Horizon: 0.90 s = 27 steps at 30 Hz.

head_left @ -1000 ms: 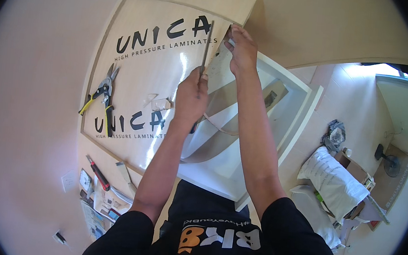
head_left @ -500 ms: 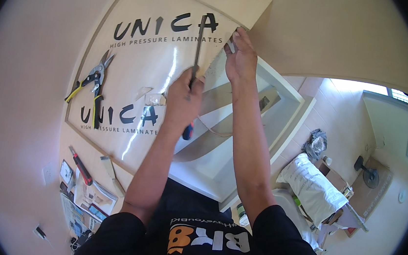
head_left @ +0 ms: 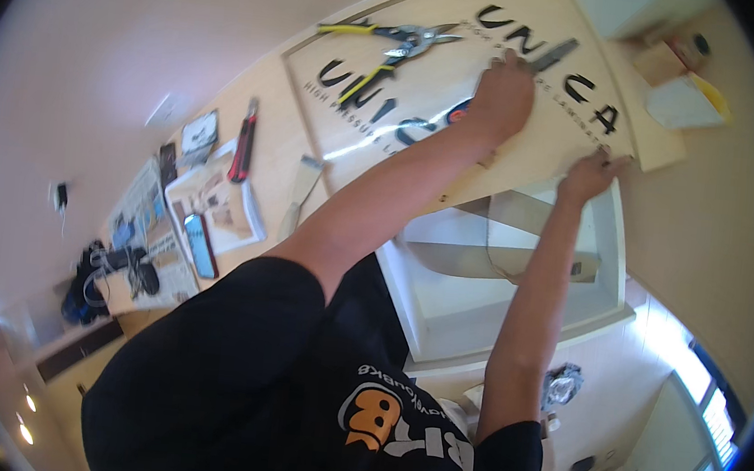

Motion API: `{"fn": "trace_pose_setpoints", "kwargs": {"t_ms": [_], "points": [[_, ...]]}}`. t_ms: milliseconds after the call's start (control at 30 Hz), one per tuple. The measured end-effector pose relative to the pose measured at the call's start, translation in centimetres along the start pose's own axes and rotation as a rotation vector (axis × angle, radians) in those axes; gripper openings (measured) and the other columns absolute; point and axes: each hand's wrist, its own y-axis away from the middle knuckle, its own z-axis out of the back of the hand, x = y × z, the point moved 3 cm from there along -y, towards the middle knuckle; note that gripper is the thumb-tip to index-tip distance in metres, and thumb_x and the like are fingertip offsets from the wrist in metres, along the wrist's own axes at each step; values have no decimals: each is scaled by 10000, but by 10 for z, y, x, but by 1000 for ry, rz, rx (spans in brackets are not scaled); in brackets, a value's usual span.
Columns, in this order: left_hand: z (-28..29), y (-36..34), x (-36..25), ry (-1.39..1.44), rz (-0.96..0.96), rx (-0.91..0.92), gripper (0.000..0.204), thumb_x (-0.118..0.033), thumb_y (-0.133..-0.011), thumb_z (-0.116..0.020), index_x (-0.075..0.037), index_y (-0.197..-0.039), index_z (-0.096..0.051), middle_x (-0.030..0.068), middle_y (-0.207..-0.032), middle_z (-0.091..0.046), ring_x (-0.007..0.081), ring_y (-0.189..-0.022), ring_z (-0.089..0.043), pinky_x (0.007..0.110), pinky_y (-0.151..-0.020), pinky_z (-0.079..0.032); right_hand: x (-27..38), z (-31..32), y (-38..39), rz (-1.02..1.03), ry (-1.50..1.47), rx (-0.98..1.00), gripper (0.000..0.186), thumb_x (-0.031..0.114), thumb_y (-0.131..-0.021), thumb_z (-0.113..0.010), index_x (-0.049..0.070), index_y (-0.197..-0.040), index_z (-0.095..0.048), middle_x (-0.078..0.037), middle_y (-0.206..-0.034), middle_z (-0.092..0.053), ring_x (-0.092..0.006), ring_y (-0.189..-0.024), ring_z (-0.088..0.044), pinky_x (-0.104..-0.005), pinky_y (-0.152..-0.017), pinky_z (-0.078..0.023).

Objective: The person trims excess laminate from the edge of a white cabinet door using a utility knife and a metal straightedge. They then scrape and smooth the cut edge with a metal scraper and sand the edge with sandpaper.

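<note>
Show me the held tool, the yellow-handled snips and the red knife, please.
Held tool point(head_left: 554, 56), head view: on its blade.
Snips point(head_left: 409, 42), head view: on the metal head.
Red knife point(head_left: 243, 146), head view: on its handle.

Pale counter point(head_left: 270, 139) with laminate sheet point(head_left: 451, 77), knife point(head_left: 243, 145), scraper point(head_left: 305, 185)

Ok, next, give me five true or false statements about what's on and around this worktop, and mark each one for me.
1. The left hand grips a dark flat tool. True.
2. The yellow-handled snips lie on the floor. False: they lie on the printed sheet.
3. The red utility knife lies left of the scraper in the picture. True.
4. The white drawer is fully shut. False: it stands open, with its inside showing.
5. The right hand is at the edge of the printed sheet. True.
</note>
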Motion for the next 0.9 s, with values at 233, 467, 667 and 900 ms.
{"fn": "trace_pose_setpoints", "kwargs": {"t_ms": [233, 467, 667, 900], "points": [[16, 6, 3, -42, 29, -75, 292, -56, -829, -640, 34, -1102, -694, 217, -1175, -610, 372, -1146, -580, 494, -934, -442, 14, 13, -3, -176, -256, 210, 667, 139, -1055, -535, -137, -1576, -223, -218, -1465, -514, -250, -1196, -596, -347, -1019, -488], [115, 151, 119, 45, -19, -409, 301, -128, -861, -740, -61, -1148, -676, 164, -1161, -648, 379, -1101, -594, 501, -925, -467, -6, 12, -11, -73, -217, 200, 692, 186, -1048, -582, -116, -1579, -256, -217, -1490, -515, -260, -1227, -595, -358, -1027, -489], [175, 292, 295, -381, 549, 128, 708, -310, -904, -726, -23, -1493, -457, 265, -1323, -614, 444, -1207, -595, 536, -1047, -454, -52, 3, -14, 164, 268, 113, 430, 332, -1012, -638, -72, -1137, -711, -248, -964, -749, -370, -884, -696, -475, -853, -516], [203, 290, 291, -253, 403, 51, 479, -127, -942, -665, 45, -1372, -544, 282, -1166, -618, 450, -1076, -602, 510, -950, -485, -6, 16, 28, -264, -164, -26, 419, 268, -969, -689, 45, -1323, -672, -186, -979, -768, -264, -885, -733, -378, -844, -547]]}}
